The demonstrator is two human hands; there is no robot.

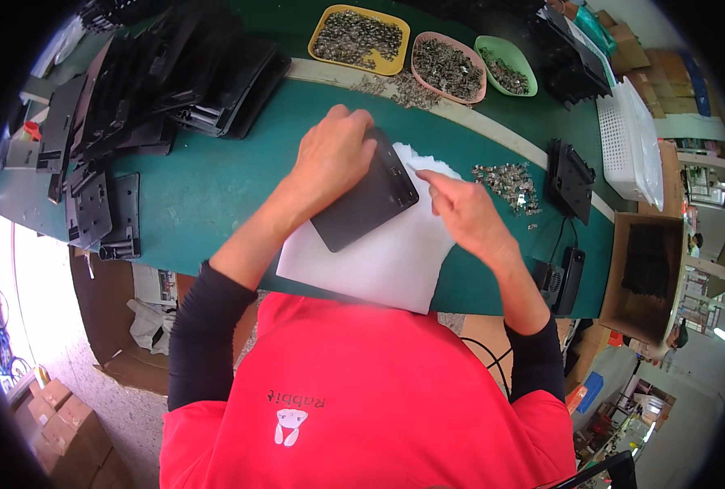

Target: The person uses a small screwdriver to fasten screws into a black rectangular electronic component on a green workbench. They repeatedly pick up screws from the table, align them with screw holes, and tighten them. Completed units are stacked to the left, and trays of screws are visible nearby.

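Observation:
A flat black plastic panel (361,210) lies tilted on a white sheet (371,277) with a ragged far edge, on the green table. Curled over the panel's far left edge, my left hand (334,159) grips it with the thumb on top. My right hand (470,213) is just right of the panel, above the sheet. Its index finger reaches toward the panel's right end, and the other fingers are curled in. A small pale bit shows at that fingertip, too small to name. Loose small metal pieces (511,186) lie to the right of this hand.
Stacked black plastic panels (240,90) fill the far left. Beyond a pale strip stand a yellow tray (318,50), a pink tray (481,91) and a green tray (529,72) of small metal pieces. A black part (570,179), white basket (623,143) and cardboard box (615,277) are at right.

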